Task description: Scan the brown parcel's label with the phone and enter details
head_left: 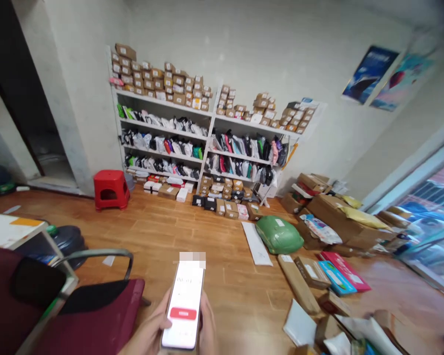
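Observation:
A smartphone (183,296) with a bright white screen and a red button is held upright low in the middle of the view. My left hand (151,323) is closed around its left side, the thumb over the screen near the red button. Along the right edge my right hand (207,320) is wrapped, its fingertips mostly hidden behind the phone. The top of the phone is blurred out by square patches.
Shelves (163,102) of boxes and bagged parcels line the far wall. A red stool (111,190) stands at left, and a maroon chair (96,315) is close by. Boxes, a green sack (279,235) and a long carton (298,283) lie on the wooden floor (192,231) at right.

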Available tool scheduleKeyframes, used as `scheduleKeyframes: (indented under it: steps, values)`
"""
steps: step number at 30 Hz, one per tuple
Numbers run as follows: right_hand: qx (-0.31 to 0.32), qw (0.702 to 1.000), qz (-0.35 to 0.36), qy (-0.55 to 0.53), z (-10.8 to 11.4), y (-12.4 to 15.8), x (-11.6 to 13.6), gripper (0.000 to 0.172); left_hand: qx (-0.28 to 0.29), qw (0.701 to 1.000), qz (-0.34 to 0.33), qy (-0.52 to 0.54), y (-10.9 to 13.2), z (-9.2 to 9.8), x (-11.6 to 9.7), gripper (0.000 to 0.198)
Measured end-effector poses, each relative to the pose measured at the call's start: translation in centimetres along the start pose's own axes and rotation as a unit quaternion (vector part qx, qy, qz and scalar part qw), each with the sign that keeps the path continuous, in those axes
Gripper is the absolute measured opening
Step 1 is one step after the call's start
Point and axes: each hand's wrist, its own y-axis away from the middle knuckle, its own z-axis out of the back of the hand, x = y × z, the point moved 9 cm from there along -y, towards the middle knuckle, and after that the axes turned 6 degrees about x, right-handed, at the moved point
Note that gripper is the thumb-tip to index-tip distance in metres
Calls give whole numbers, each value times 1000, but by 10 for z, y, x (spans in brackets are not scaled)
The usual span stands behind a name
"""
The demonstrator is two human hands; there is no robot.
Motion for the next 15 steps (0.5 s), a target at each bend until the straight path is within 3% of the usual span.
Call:
scheduleKeyframes:
  steps: [3, 5, 10, 15]
  values:
    - [120, 991, -65, -2, -36, -6, -11, 68, -30, 998, -9, -53, 6, 13, -17, 90]
    - [154, 984, -87, -16, -49, -14, -21, 68, -35, 998, -1, -53, 6, 22, -24, 85]
    - [95, 987, -127, 7, -42, -49, -38, 76, -40, 997, 37, -48, -12, 40, -32, 78]
    - [74, 991, -108, -3, -45, -110, -12, 72, -91, 984, 35, -147, -64, 75, -61, 72]
